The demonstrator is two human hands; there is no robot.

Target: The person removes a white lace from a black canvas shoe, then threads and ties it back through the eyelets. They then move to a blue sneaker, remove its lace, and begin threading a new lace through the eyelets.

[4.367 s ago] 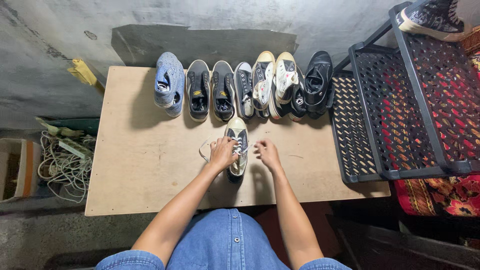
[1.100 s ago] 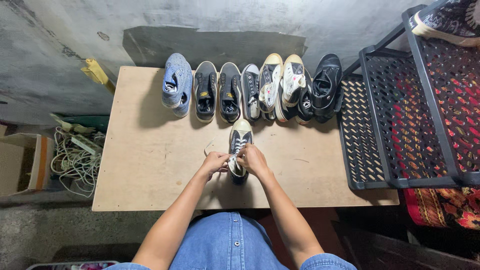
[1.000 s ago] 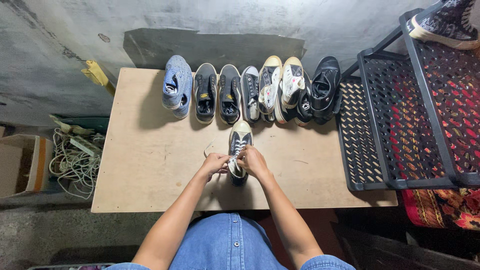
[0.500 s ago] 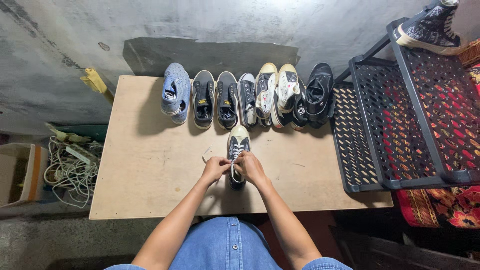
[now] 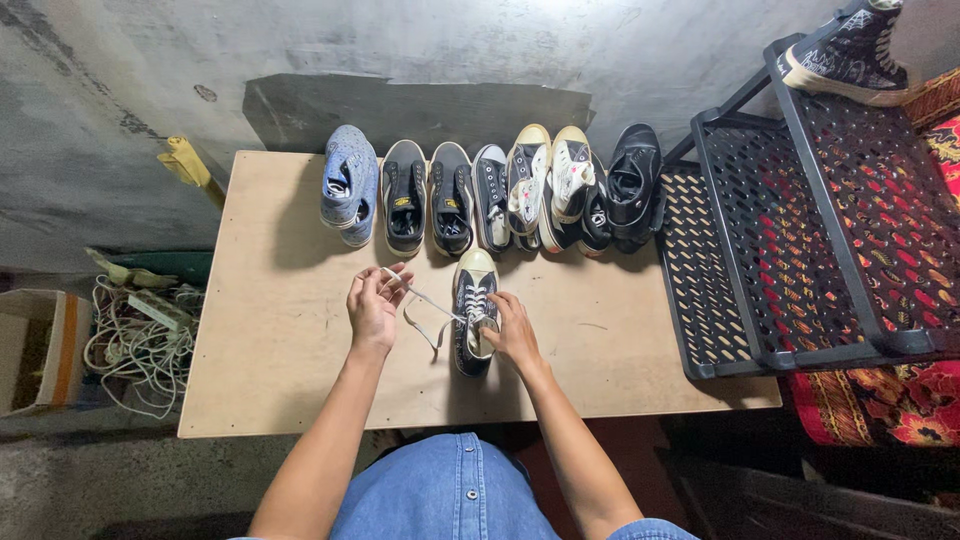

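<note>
Since half a second ago your left hand (image 5: pixel 373 305) drew the white lace (image 5: pixel 425 300) leftward, pinching it taut | right hand (image 5: pixel 512 332) grips dark sneaker (image 5: pixel 474 312), steadying it on tabletop (image 5: pixel 270 340) | shoe row (image 5: pixel 490 190) far.

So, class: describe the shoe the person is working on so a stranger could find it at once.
Start at the plywood table and its row of shoes along the far edge. In front of that row, one dark sneaker stands alone between the hands. Only it has a white lace drawn out sideways, pulled by the left hand, while the right hand steadies it.
</note>
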